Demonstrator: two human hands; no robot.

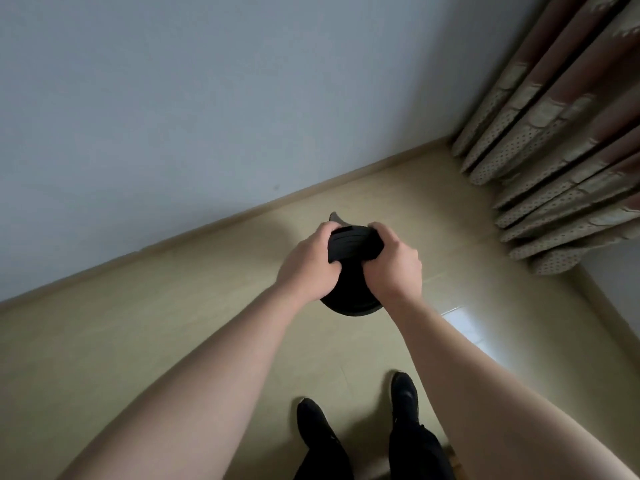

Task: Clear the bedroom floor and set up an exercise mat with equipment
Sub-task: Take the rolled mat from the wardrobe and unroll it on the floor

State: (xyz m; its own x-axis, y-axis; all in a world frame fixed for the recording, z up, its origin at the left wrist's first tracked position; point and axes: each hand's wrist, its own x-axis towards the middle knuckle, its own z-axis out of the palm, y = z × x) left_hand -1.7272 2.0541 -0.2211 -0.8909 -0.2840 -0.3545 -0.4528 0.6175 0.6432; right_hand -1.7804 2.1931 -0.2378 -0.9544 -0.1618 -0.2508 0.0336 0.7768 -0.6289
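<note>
A black rolled exercise mat [354, 244] stands on end in front of me, seen from above. My left hand [311, 263] grips its upper left side. My right hand [393, 261] grips its upper right side. Both sets of fingers curl over the roll's top edge. The lower end of the roll [349, 304] shows as a dark round shape below my hands, over the beige floor [173, 323]. A loose corner of the mat [335, 217] sticks out behind my hands.
A grey-blue wall [207, 98] with a beige skirting board runs across the back. Brown patterned curtains [554, 150] hang at the right, reaching the floor. My feet in black shoes [403, 393] stand at the bottom. A bright patch of light [464, 323] lies on the floor.
</note>
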